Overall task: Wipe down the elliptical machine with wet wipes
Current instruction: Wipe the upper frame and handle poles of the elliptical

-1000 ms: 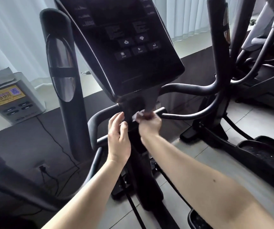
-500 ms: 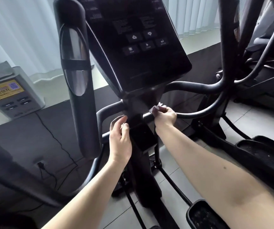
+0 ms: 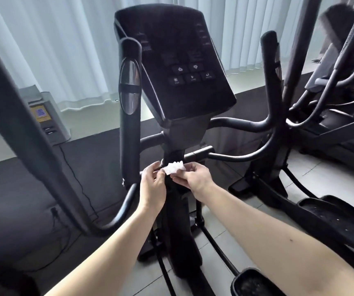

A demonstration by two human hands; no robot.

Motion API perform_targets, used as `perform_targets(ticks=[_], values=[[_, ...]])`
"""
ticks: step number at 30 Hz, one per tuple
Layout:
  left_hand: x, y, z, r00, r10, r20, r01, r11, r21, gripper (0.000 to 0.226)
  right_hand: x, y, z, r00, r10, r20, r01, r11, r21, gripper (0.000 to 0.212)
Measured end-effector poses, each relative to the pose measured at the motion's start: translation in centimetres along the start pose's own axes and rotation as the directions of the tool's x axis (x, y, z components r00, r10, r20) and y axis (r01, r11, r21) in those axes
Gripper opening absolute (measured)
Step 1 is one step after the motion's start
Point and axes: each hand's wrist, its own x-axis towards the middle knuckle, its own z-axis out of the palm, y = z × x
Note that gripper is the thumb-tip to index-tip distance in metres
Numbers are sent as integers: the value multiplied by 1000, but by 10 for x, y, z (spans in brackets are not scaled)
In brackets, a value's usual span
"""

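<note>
The elliptical machine (image 3: 184, 133) fills most of what I see, black from top to bottom, standing partly on pale floor tiles (image 3: 321, 178) and partly on a dark mat (image 3: 22, 189). A pale pleated curtain (image 3: 65, 50) hangs along the far side. A second machine (image 3: 331, 116) stands close by on the right. The console (image 3: 180, 60) tilts toward me at the top, its screen dark and its buttons in rows. Below it the centre post (image 3: 181, 221) runs down to the floor. A tall handle (image 3: 129, 124) with a shiny oval plate rises left of the console. A textured pedal (image 3: 338, 221) lies on the right, well apart from my arms. A small grey box (image 3: 46, 118) with a yellow label sits far left by the curtain.

My left hand (image 3: 152, 189) and right hand (image 3: 195, 178) meet in front of the post, just under the short crossbar (image 3: 199, 153). The wet wipe (image 3: 175, 167) is white and crumpled. It sits between the two hands, and each grip is clamped on one end. My left thumb and fingertips pinch its left edge. My right fingertips pinch its right edge from below. The wipe bunches above my knuckles, right in front of the post. I cannot tell whether it touches the post.
</note>
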Motion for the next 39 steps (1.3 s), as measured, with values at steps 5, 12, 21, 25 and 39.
perform_targets(ticks=[5,12,21,25,39], values=[[-37,4,1,981,-155,120,166,982,-88,40,-50,1,-35,999,15,51,-10,996,-90,16],[-100,23,-13,959,-131,250,84,978,190,15,-100,13,-59,989,59,134,-49,996,-76,17],[-105,25,-24,979,-145,146,115,974,194,11,-125,22,-58,979,75,189,-61,995,-80,31],[-91,16,-24,972,-156,176,127,978,166,11,-117,32,-52,999,-43,4,43,962,-269,22],[-10,6,-28,896,-48,441,-35,983,178,10,-59,42,11,970,-59,-237,65,998,19,9]])
